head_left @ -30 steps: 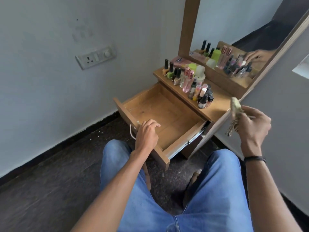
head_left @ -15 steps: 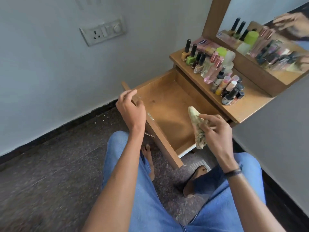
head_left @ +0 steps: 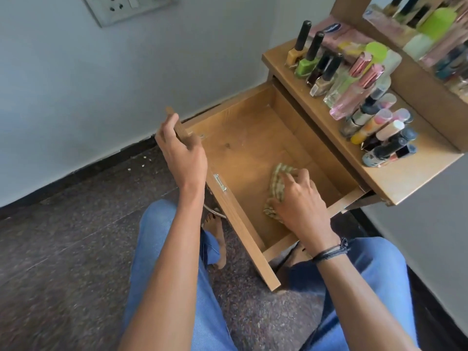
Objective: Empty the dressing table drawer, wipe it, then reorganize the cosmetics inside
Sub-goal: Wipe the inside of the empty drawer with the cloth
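The wooden drawer (head_left: 243, 138) of the dressing table stands pulled out, its floor bare but for a cloth. My right hand (head_left: 301, 201) is inside it, holding a checked green cloth (head_left: 279, 179) down on the drawer floor near the front right. My left hand (head_left: 181, 153) grips the top edge of the drawer front (head_left: 238, 216) at its far left end. Several cosmetics (head_left: 354, 89), among them nail polish bottles, perfume bottles and lipsticks, stand in rows on the table top (head_left: 405, 178) to the right of the drawer.
A mirror (head_left: 430, 34) rises behind the cosmetics and reflects them. A wall with a socket plate (head_left: 126, 8) is at the left. My knees in blue jeans (head_left: 162, 249) flank the drawer front, with bare feet on the dark speckled floor (head_left: 63, 236).
My right hand has come down from beside the table into the drawer and set the cloth on its floor. My left hand slid along the drawer front to its far end.
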`<state>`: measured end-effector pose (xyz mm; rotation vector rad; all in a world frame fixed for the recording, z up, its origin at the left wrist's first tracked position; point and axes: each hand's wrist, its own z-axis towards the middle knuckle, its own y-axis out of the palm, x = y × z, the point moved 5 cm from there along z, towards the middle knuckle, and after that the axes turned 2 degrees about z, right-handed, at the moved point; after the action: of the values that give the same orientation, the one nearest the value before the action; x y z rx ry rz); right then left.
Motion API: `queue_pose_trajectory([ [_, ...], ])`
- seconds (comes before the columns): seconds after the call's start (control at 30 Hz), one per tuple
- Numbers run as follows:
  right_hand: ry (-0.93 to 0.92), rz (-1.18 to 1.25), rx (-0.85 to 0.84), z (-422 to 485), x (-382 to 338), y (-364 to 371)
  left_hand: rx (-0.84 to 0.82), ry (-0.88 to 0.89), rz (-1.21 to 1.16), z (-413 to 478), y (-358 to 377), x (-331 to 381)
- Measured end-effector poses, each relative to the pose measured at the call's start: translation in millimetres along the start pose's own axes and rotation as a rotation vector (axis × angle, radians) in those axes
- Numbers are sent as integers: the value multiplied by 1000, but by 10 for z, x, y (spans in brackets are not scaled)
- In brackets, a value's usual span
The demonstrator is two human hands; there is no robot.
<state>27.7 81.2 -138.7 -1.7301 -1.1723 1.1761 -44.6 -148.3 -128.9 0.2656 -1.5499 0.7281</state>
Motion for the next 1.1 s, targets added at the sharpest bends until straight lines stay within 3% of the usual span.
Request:
queue_pose_trajectory([
  [0.1,-30,-16,-9,22,-62,-29,31,33,2,1,31,10],
  [0.37,-467,-81,-207,117,-504,187,42,34,15,-13,60,4],
  [0.53,-449,-80,-68,597,-438,124,55,46,40,-10,54,12],
  [0.7,-230,-47,43,953,-182,-238,50,51,34,-11,59,25],
  [0.9,-171,-86,32,1098,-403,-219,57,33,7,-42,49,58],
  [1.0,-259,-145,18,1200,-692,-119,54,30,19,-29,52,39],
  [1.1,-474,-206,-36,1005,-1046,216,65,39,42,-25,48,37],
])
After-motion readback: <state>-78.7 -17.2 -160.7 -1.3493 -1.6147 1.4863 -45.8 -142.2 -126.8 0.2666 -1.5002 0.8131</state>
